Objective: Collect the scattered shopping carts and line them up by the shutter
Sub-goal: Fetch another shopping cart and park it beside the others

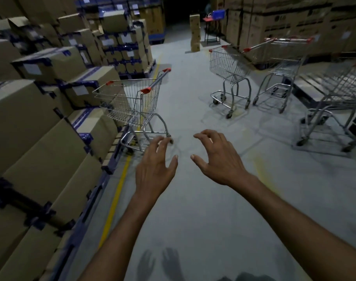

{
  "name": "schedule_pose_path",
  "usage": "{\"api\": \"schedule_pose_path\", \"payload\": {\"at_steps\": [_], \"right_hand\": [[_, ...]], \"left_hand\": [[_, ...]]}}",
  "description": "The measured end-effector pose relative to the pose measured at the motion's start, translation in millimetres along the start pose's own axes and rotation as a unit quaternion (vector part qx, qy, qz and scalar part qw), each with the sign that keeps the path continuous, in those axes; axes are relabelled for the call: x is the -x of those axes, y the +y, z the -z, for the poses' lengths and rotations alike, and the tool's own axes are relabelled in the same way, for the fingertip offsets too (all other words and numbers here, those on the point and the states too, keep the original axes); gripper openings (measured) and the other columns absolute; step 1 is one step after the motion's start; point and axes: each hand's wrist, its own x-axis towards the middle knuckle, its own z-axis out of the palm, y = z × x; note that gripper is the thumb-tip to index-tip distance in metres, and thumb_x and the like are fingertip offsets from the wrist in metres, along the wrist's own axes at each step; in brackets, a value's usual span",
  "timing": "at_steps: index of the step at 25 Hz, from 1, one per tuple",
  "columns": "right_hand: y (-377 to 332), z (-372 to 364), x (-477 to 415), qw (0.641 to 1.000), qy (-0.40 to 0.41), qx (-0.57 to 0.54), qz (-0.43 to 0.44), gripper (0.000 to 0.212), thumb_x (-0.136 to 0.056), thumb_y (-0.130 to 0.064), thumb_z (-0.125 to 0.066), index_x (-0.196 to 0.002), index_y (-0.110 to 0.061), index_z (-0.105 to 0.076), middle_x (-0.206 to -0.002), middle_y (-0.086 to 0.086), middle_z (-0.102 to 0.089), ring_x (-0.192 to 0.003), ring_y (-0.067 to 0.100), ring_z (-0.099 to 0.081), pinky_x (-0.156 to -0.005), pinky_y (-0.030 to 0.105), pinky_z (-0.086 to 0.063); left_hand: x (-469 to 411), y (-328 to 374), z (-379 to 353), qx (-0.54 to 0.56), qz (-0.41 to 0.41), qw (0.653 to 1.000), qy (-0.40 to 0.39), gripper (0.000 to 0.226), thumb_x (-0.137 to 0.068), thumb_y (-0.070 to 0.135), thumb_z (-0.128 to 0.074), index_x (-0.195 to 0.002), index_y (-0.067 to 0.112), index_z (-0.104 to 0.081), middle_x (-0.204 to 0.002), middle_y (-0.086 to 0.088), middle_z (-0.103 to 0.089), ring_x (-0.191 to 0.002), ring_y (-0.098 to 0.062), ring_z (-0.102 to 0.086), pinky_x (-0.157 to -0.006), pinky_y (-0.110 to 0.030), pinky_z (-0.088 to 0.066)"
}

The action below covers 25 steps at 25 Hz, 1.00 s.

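Note:
Several wire shopping carts with red handle caps stand scattered on a grey warehouse floor. The nearest cart (132,104) is ahead on the left, against the stacked boxes. Two more carts (230,67) (284,63) stand further off at centre right, and a fourth cart (339,94) is cut by the right edge. My left hand (155,169) and my right hand (217,157) reach forward over the floor, fingers spread and loosely bent, holding nothing. The left hand's fingertips overlap the nearest cart's wheel base in view, with no grip on it. No shutter is visible.
Tall stacks of cardboard boxes (31,128) on pallets line the left side, edged by a yellow floor line (116,197). More big boxes (295,23) fill the right wall. A narrow box stack (195,33) and a small table (212,27) stand in the dark aisle ahead.

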Motion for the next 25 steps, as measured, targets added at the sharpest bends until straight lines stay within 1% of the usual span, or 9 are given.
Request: {"api": "schedule_pose_path", "payload": {"at_steps": [4,6,10,13,16,21,25], "right_hand": [[51.8,-43.9,-93.7,1.0,-0.016,-0.016,0.005,0.063,-0.092,-0.054,-0.062,-0.146,-0.03,-0.041,-0.147,-0.003,-0.04,-0.13,0.02,-0.042,-0.099,0.041,-0.046],[83.3,-67.6,-144.0,0.999,-0.026,-0.023,0.021,0.064,-0.092,-0.053,-0.064,-0.146,-0.03,-0.04,-0.148,-0.003,-0.039,-0.13,0.021,-0.041,-0.099,0.041,-0.046],[145.3,-106.7,-255.3,0.997,-0.04,-0.034,0.056,0.065,-0.091,-0.05,-0.066,-0.147,-0.03,-0.04,-0.15,-0.001,-0.037,-0.132,0.024,-0.041,-0.099,0.043,-0.046],[182.6,-124.2,-340.5,0.992,-0.067,-0.042,0.093,0.065,-0.092,-0.047,-0.067,-0.148,-0.029,-0.039,-0.152,0.001,-0.036,-0.134,0.026,-0.039,-0.101,0.044,-0.046],[210.1,-143.4,-418.8,0.989,-0.079,-0.034,0.119,0.067,-0.092,-0.045,-0.068,-0.149,-0.029,-0.037,-0.153,0.001,-0.035,-0.135,0.026,-0.038,-0.101,0.044,-0.044],[241.4,-199.5,-534.4,0.983,-0.087,-0.047,0.155,0.067,-0.091,-0.041,-0.069,-0.148,-0.029,-0.038,-0.153,0.002,-0.036,-0.135,0.027,-0.038,-0.099,0.044,-0.045],[255.4,-262.8,-628.4,0.978,-0.105,-0.034,0.177,0.067,-0.092,-0.04,-0.068,-0.15,-0.028,-0.037,-0.154,0.003,-0.035,-0.137,0.027,-0.036,-0.102,0.045,-0.045]], "left_hand": [[-87.0,-30.3,-58.4,-0.012,-0.002,1.0,-0.013,0.05,-0.092,0.041,-0.064,-0.138,0.027,-0.048,-0.147,0.009,-0.041,-0.122,-0.017,-0.055,-0.071,-0.038,-0.058],[-133.2,-46.2,-92.8,-0.024,0.009,1.0,-0.017,0.05,-0.093,0.042,-0.062,-0.139,0.028,-0.047,-0.147,0.008,-0.04,-0.12,-0.018,-0.056,-0.069,-0.039,-0.058],[-234.8,-67.5,-159.9,-0.041,0.038,0.998,0.002,0.052,-0.092,0.039,-0.065,-0.14,0.028,-0.046,-0.145,0.006,-0.041,-0.116,-0.018,-0.056,-0.065,-0.033,-0.055],[-306.6,-73.9,-197.1,-0.057,0.065,0.996,0.015,0.055,-0.089,0.035,-0.069,-0.139,0.026,-0.047,-0.146,0.004,-0.042,-0.123,-0.021,-0.052,-0.071,-0.036,-0.056],[-367.8,-89.7,-225.2,-0.073,0.09,0.993,0.014,0.058,-0.087,0.033,-0.072,-0.138,0.025,-0.047,-0.146,0.0,-0.042,-0.124,-0.024,-0.051,-0.08,-0.042,-0.057],[-459.6,-140.6,-270.3,-0.123,0.13,0.984,0.011,0.06,-0.087,0.039,-0.068,-0.142,0.027,-0.046,-0.149,-0.001,-0.042,-0.128,-0.026,-0.05,-0.097,-0.05,-0.046],[-536.7,-205.8,-311.8,-0.156,0.138,0.978,0.021,0.059,-0.09,0.044,-0.063,-0.144,0.028,-0.044,-0.15,-0.002,-0.042,-0.133,-0.025,-0.046,-0.106,-0.054,-0.039]]}}
